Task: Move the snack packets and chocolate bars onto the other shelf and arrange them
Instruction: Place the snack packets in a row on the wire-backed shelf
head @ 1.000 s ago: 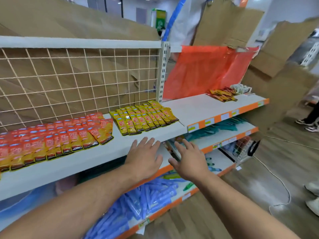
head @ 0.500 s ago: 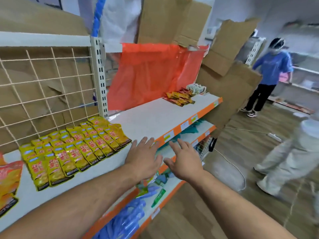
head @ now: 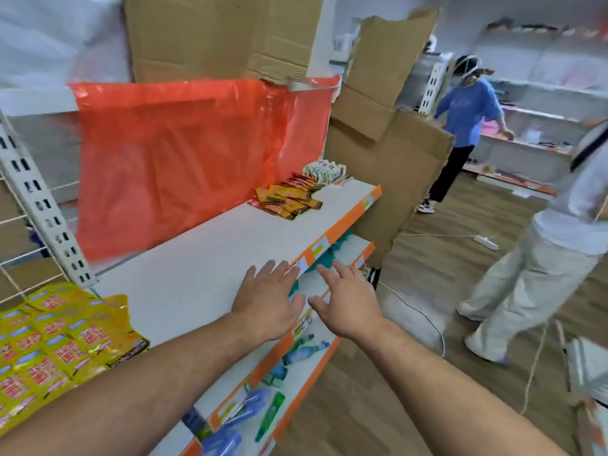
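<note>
Packets lie long-axis front-to-back; left grip, right grip spread flat, empty.

cam: one wide-angle view is taken from the head | aim: pointed forward and down, obliquely along the shelf | range: close, left hand and right hand are framed at centre | far field: floor is taken in at right
</note>
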{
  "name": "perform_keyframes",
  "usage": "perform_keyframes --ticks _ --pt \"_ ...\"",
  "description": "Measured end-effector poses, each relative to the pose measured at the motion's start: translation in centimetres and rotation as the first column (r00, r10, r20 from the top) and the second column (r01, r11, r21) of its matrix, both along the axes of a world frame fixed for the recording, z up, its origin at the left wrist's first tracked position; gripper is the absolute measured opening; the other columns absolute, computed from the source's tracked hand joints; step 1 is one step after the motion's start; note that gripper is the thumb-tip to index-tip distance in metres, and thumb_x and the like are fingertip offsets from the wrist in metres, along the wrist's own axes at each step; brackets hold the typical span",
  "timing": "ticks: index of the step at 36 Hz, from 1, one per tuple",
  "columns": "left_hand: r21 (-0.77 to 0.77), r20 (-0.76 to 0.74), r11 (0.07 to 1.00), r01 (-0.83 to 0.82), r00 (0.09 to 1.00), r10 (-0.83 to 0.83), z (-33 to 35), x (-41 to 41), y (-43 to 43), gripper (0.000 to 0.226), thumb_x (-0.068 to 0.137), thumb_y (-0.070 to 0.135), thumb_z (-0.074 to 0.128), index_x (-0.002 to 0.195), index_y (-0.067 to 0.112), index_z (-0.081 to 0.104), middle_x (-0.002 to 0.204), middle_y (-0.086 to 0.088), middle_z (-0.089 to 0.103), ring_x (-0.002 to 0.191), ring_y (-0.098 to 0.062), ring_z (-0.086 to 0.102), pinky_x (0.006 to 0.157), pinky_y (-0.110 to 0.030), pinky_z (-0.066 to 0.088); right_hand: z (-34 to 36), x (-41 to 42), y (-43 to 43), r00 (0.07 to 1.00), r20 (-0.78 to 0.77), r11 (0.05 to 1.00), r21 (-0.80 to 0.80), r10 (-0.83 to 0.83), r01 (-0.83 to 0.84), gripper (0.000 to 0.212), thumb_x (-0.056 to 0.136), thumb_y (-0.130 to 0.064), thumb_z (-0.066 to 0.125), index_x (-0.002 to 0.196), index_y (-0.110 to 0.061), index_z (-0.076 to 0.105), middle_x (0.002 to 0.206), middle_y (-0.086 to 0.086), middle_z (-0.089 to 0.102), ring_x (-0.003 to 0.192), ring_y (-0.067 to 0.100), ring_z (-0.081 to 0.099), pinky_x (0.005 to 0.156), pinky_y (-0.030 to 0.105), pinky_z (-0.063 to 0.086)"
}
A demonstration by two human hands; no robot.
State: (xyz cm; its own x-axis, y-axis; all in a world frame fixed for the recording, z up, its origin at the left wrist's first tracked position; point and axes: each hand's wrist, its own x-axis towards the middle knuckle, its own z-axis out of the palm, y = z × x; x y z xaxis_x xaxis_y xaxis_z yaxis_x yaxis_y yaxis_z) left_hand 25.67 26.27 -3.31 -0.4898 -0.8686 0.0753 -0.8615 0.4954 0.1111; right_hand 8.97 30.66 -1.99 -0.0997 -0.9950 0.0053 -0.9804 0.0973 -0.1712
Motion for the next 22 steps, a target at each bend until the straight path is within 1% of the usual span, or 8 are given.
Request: perform_keyframes --ticks 5,9,13,15,19,22 --pt "0.019 -0.013 0.997 -0.078 0.997 0.079 0.1 -4.6 -3.2 0.060 0.101 0.051 0.025 0.156 0.026 0.021 0.164 0.002 0.019 0.151 -0.022 0.013 0.121 -0.045 0.011 -0.1 -5.1 -4.7 0.996 0.010 0.996 0.010 0.084 -0.084 0.071 0.098 -0.058 0.046 0.157 -0.029 0.021 0.166 0.004 0.015 0.151 0.028 0.013 0.120 0.047 0.024" --pt "0.027 -0.035 0.988 -0.152 0.988 0.153 0.2 -7.7 -5.6 0.060 0.101 0.050 0.025 0.156 0.028 0.020 0.164 0.003 0.020 0.151 -0.022 0.013 0.122 -0.046 0.011 0.7 -8.8 -7.9 0.986 -0.009 0.986 -0.003 0.169 -0.169 0.070 0.098 -0.056 0.047 0.157 -0.028 0.022 0.164 0.004 0.018 0.150 0.028 0.016 0.119 0.045 0.026" --pt "0.040 -0.042 0.974 -0.223 0.974 0.224 0.5 -10.8 -7.9 0.060 0.101 0.050 0.025 0.156 0.027 0.020 0.164 0.002 0.019 0.151 -0.023 0.012 0.122 -0.046 0.011 1.3 -12.2 -10.7 0.971 -0.001 0.971 -0.012 0.238 -0.238 0.066 0.098 -0.054 0.049 0.155 -0.028 0.028 0.162 0.007 0.022 0.148 0.029 0.019 0.118 0.045 0.027" --pt "0.042 -0.028 0.970 -0.239 0.970 0.240 0.4 -12.0 -8.8 0.061 0.101 0.052 0.025 0.156 0.027 0.020 0.164 0.001 0.018 0.151 -0.023 0.012 0.122 -0.047 0.011 1.3 -13.5 -12.0 0.967 0.014 0.967 -0.014 0.255 -0.255 0.065 0.098 -0.053 0.050 0.154 -0.029 0.030 0.162 0.005 0.024 0.148 0.029 0.020 0.117 0.045 0.027" --pt "0.062 -0.019 0.963 -0.263 0.964 0.265 0.1 -13.6 -10.8 0.062 0.101 0.053 0.025 0.156 0.027 0.018 0.165 0.001 0.016 0.151 -0.023 0.010 0.122 -0.047 0.010 1.0 -15.2 -14.8 0.963 0.045 0.964 0.015 0.266 -0.267 0.070 0.097 -0.054 0.050 0.157 -0.028 0.025 0.163 0.004 0.021 0.149 0.028 0.017 0.119 0.045 0.026" --pt "0.057 -0.007 0.956 -0.286 0.958 0.287 0.1 -14.1 -13.2 0.062 0.101 0.052 0.026 0.157 0.026 0.018 0.165 0.001 0.016 0.151 -0.023 0.011 0.122 -0.046 0.011 0.4 -15.7 -17.6 0.956 0.074 0.958 0.013 0.284 -0.286 0.070 0.097 -0.054 0.051 0.157 -0.028 0.026 0.163 0.003 0.022 0.149 0.026 0.018 0.118 0.042 0.027"
